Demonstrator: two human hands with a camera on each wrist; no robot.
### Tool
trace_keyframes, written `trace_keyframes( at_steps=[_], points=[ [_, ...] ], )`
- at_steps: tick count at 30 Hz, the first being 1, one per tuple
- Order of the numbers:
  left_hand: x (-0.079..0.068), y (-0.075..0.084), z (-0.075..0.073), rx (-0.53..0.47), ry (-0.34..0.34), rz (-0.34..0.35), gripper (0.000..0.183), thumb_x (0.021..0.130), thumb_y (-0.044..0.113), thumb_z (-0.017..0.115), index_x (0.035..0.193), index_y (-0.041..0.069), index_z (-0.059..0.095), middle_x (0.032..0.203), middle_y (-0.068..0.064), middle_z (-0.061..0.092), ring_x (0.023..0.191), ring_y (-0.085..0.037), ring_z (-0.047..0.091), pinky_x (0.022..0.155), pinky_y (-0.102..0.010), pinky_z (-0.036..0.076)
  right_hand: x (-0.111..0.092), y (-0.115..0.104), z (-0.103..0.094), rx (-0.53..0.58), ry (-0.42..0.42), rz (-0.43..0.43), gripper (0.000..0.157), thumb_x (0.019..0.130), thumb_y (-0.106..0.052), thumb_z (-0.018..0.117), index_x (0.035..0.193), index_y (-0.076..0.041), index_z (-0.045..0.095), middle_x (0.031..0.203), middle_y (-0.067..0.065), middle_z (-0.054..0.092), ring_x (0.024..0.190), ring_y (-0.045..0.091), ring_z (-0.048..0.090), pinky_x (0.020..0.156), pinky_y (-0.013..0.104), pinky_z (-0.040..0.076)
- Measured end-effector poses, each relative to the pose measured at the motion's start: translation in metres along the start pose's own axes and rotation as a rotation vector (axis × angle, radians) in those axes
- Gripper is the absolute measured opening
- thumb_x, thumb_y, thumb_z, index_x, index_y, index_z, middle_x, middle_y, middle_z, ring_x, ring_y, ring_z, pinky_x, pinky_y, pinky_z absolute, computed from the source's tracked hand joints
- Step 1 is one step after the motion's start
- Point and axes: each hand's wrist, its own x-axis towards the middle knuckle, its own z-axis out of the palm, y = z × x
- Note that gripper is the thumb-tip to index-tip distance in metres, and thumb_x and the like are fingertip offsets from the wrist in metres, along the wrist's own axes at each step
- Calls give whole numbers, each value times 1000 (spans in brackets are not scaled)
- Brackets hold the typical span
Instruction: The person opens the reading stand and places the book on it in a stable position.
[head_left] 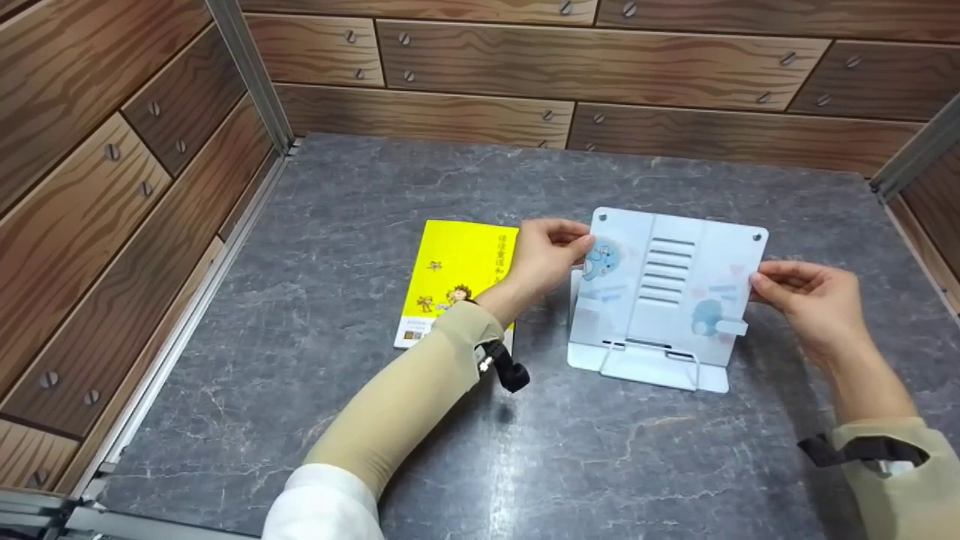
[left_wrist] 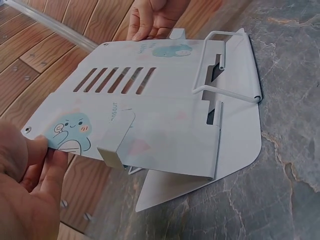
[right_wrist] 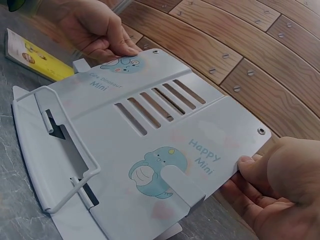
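A white metal book stand (head_left: 667,292) with blue cartoon dinosaurs and a row of slots stands on the table, its back panel tilted up from the base plate (left_wrist: 240,145). My left hand (head_left: 544,255) pinches the panel's left edge near the top corner, thumb on the front. On the opposite edge, my right hand (head_left: 814,300) pinches the panel between thumb and fingers. A wire page holder (right_wrist: 75,165) sticks out at the panel's foot, and a white side clip (right_wrist: 180,187) wraps over the right edge. In the left wrist view another clip (left_wrist: 117,140) sits on the near edge.
A yellow book (head_left: 461,270) lies flat on the grey marbled table (head_left: 337,195), left of the stand and partly behind my left arm. Wood-patterned walls (head_left: 480,60) with metal corner posts (head_left: 251,75) enclose the back and sides.
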Motion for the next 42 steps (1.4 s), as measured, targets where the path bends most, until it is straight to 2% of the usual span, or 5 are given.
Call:
trace_keyframes(
  at_steps=[4, 10, 22, 33, 42],
  points=[
    [-3, 0, -1, 8, -4, 25, 7, 97, 3, 78, 104, 2, 80, 88, -3, 74, 79, -15, 72, 76, -34, 65, -3, 1, 2, -29, 12, -32, 15, 93, 3, 78, 107, 10, 76, 89, 9, 77, 77, 18, 76, 75, 27, 64],
    [-7, 0, -2, 5, -17, 68, 7, 97, 2, 77, 104, 1, 80, 88, -3, 74, 78, -16, 72, 76, -34, 65, -6, 2, 2, 75, -23, -89, 15, 91, 11, 77, 106, 15, 74, 87, 12, 78, 74, 19, 76, 72, 27, 64],
    [-16, 2, 0, 12, -7, 104, 6, 97, 2, 77, 102, 2, 80, 87, 0, 74, 78, -15, 72, 73, -28, 64, -15, 0, 1, 100, -9, -125, 13, 90, 14, 76, 103, 17, 73, 85, 15, 77, 72, 20, 77, 71, 27, 64],
    [-23, 4, -1, 15, -22, 143, 7, 97, 2, 77, 103, 2, 80, 86, 1, 74, 76, -14, 72, 73, -27, 63, -22, 0, 0, 118, -6, -180, 14, 89, 15, 77, 101, 19, 72, 84, 13, 77, 71, 19, 76, 69, 25, 64],
    [-27, 2, -2, 14, -3, 180, 6, 96, 1, 78, 101, 2, 80, 85, 1, 74, 75, -13, 71, 73, -27, 63, -24, -1, 0, 120, -5, -176, 13, 89, 16, 76, 100, 19, 72, 84, 13, 77, 71, 19, 77, 70, 25, 64]
  ],
)
